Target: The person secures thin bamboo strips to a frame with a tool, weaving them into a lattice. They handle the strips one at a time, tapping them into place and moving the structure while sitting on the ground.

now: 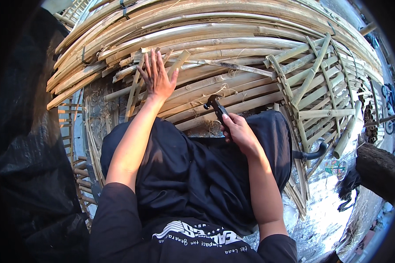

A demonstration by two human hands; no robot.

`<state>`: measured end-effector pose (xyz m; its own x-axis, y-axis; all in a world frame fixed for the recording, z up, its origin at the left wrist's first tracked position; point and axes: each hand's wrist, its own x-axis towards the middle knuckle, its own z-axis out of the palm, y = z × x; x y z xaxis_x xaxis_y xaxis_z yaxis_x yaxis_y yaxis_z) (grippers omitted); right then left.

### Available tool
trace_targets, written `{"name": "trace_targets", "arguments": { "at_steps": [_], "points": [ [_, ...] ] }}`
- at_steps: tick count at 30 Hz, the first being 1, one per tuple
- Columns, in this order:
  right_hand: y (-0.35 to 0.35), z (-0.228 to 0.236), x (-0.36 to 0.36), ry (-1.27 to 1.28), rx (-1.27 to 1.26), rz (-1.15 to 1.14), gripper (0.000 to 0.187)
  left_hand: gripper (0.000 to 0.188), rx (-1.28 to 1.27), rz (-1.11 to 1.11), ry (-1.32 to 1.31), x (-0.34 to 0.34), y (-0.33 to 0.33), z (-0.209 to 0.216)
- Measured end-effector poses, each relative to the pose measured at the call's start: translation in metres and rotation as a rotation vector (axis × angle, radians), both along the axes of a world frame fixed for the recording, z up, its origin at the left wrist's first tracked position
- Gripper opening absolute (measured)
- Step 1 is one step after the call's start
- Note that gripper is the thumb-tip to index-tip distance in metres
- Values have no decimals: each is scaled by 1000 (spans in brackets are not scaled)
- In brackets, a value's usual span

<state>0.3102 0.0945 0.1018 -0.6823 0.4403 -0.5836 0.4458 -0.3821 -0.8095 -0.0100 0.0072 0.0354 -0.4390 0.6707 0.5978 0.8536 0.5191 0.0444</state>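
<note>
My left hand (159,78) is stretched forward, palm down, with its fingers extended and nothing gripped. It is over the ends of some short bamboo strips (178,62) near the edge of a pile of split bamboo; whether it touches them I cannot tell. My right hand (238,132) is wrapped round the dark handle of a claw hammer (218,110), above my right thigh. The hammer's black head points away from me, toward flat bamboo slats (197,94) that lie side by side in front of my knees. Thin curled shavings lie on these slats.
Long split bamboo poles (197,24) are stacked across the far side, tied in bundles. To the right stands a bamboo lattice frame (320,87), with a dark curved handle (314,153) below it. A dark log (378,168) is at far right, black sheeting (26,153) at left.
</note>
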Motion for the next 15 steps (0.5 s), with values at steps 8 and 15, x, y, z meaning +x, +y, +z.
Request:
{"name": "trace_targets", "arguments": {
  "at_steps": [8, 15],
  "points": [
    [14, 27, -62, -16, -334, 13, 25, 108, 1, 252, -295, -16, -20, -26],
    [36, 47, -124, -62, -367, -108, 17, 113, 30, 296, -300, -14, -18, -32]
  ]
}}
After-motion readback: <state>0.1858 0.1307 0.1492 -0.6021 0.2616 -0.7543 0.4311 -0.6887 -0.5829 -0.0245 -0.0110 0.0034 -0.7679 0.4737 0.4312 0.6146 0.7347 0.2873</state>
